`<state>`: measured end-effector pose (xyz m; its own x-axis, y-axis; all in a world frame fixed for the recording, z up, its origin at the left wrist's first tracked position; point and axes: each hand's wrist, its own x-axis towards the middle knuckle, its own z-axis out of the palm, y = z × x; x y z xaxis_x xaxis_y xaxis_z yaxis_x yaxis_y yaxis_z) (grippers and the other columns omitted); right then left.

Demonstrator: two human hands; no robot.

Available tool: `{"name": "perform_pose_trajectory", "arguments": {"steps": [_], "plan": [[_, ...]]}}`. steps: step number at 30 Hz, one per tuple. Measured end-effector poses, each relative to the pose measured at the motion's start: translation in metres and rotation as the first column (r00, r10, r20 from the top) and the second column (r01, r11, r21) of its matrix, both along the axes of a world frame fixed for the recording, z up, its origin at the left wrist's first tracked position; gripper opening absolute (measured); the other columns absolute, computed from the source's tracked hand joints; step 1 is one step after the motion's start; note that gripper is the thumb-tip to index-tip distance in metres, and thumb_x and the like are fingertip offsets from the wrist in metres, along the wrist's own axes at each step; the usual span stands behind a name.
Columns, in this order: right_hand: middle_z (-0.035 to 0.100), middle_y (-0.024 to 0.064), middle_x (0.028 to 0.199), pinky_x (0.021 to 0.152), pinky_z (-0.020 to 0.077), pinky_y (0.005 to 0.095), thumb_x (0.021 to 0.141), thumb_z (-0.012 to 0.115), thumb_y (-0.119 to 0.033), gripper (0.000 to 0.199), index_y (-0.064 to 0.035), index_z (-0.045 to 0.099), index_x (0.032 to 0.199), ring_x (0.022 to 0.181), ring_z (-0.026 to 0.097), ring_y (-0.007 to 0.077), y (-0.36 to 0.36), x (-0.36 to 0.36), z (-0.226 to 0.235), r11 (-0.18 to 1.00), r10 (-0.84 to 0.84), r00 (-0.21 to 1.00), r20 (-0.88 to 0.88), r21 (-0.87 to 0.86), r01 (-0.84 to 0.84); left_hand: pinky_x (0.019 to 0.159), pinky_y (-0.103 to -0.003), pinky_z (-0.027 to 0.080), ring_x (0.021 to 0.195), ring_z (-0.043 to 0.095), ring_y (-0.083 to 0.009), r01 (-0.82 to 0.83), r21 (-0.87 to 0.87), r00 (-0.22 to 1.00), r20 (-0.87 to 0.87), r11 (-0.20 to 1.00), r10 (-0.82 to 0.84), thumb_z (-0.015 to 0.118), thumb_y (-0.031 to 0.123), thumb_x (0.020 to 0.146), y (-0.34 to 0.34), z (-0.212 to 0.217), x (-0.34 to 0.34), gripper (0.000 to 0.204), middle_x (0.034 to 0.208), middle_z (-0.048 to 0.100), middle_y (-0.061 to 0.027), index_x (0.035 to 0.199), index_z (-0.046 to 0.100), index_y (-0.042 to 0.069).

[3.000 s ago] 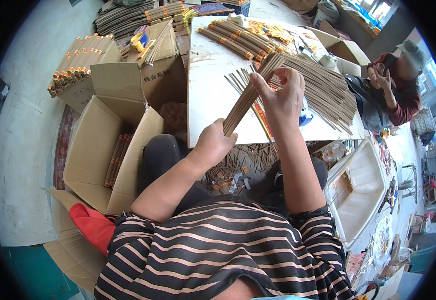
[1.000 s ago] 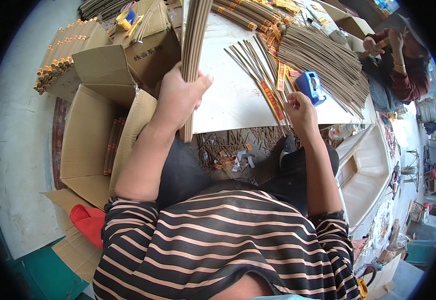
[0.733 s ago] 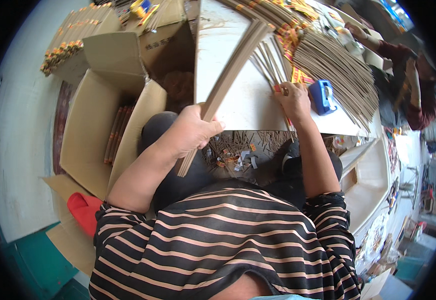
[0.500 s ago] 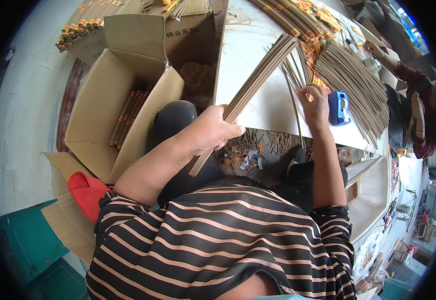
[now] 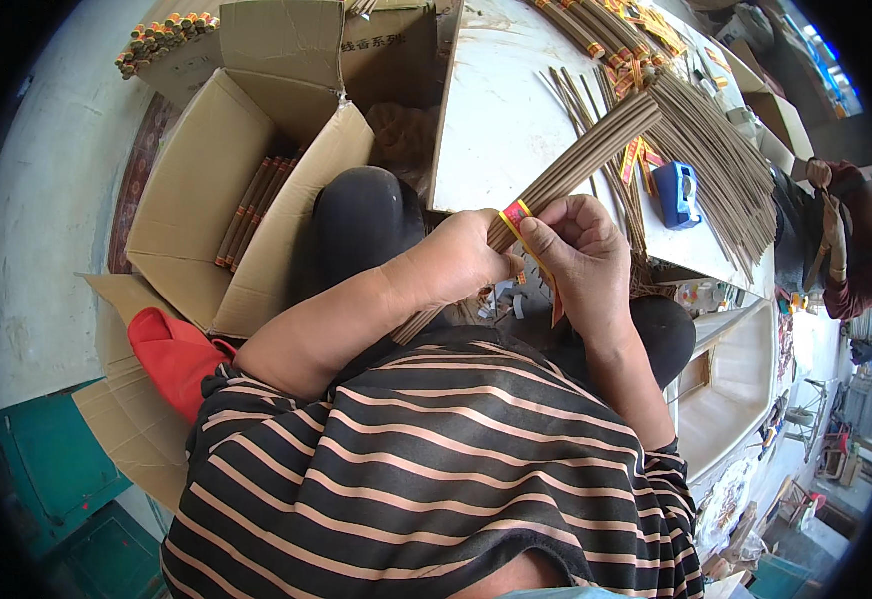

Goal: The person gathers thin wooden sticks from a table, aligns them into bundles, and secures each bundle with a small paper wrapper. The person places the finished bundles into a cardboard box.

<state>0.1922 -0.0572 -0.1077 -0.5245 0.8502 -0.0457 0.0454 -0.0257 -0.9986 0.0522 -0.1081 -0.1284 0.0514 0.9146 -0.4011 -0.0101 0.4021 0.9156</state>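
Observation:
A bundle of brown incense sticks (image 5: 591, 148) slants up to the right, gripped near its middle by my left hand (image 5: 471, 255). Against the bundle, just beyond that grip, lies a red and yellow paper band (image 5: 516, 213). My right hand (image 5: 588, 250) pinches this band between thumb and fingers, and its loose end hangs below. On the white table (image 5: 491, 130) beyond, more loose incense sticks (image 5: 711, 150) are spread in a wide fan. A blue tape dispenser (image 5: 676, 195) stands beside them, near further paper bands (image 5: 636, 160).
An open cardboard box (image 5: 181, 200) on the left holds several banded bundles (image 5: 256, 215). More finished bundles (image 5: 596, 30) lie at the table's far end. A red cloth (image 5: 171, 359) rests by my left elbow. Another person (image 5: 836, 230) sits at the right.
My right hand has come from the table to the bundle, bringing a paper band against it. The bundle has shifted a little right and lower in my left hand.

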Motion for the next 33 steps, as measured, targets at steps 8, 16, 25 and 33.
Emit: {"name": "perform_pose_trajectory", "arguments": {"steps": [8, 16, 25, 33], "plan": [[0.056, 0.0016, 0.077, 0.061, 0.0447, 0.0166, 0.082, 0.065, -0.003, 0.016, -0.0019, 0.049, 0.082, 0.069, 0.054, 0.0041, -0.010, 0.006, 0.000, 1.000, -0.014, 0.998, 0.056, -0.001, 0.014, 0.069, -0.025, 0.044, 0.073, 0.052, -0.0098, 0.061, 0.116, 0.979, -0.202, 0.991, -0.037, 0.064, 0.007, 0.080, -0.011, -0.006, 0.004, 0.023, 0.078, 0.058, -0.0032, 0.099, 0.054, -0.002], [0.056, 0.0021, 0.076, 0.059, 0.0432, 0.0154, 0.081, 0.066, -0.002, 0.018, -0.0031, 0.047, 0.080, 0.068, 0.052, 0.0037, -0.015, 0.006, 0.000, 0.998, -0.050, 0.996, 0.069, 0.033, 0.048, 0.068, -0.026, 0.045, 0.074, 0.055, -0.0109, 0.107, 0.193, 0.951, -0.306, 0.975, -0.044, 0.063, 0.009, 0.082, -0.013, -0.016, 0.006, 0.023, 0.078, 0.059, -0.0054, 0.100, 0.054, -0.003], [0.056, 0.0012, 0.068, 0.049, 0.0388, 0.0141, 0.078, 0.072, -0.010, 0.029, -0.0048, 0.043, 0.082, 0.059, 0.050, 0.0022, -0.019, 0.009, -0.004, 0.983, -0.185, 0.955, 0.233, 0.063, 0.175, 0.072, -0.025, 0.046, 0.078, 0.057, -0.0114, 0.091, 0.086, 0.979, -0.192, 0.992, -0.073, 0.063, 0.009, 0.083, -0.016, -0.012, 0.013, 0.026, 0.085, 0.061, -0.0062, 0.103, 0.054, -0.003], [0.062, 0.0096, 0.078, 0.056, 0.0482, 0.0204, 0.077, 0.068, -0.007, 0.037, 0.0076, 0.046, 0.103, 0.065, 0.060, 0.0093, -0.013, 0.018, 0.001, 0.984, -0.027, 0.989, 0.146, -0.172, 0.052, 0.083, -0.027, 0.044, 0.089, 0.057, -0.0135, 0.144, 0.090, 0.986, -0.101, 0.985, -0.135, 0.063, 0.007, 0.081, -0.021, -0.014, 0.019, 0.032, 0.093, 0.061, -0.0079, 0.108, 0.050, -0.005]]}}
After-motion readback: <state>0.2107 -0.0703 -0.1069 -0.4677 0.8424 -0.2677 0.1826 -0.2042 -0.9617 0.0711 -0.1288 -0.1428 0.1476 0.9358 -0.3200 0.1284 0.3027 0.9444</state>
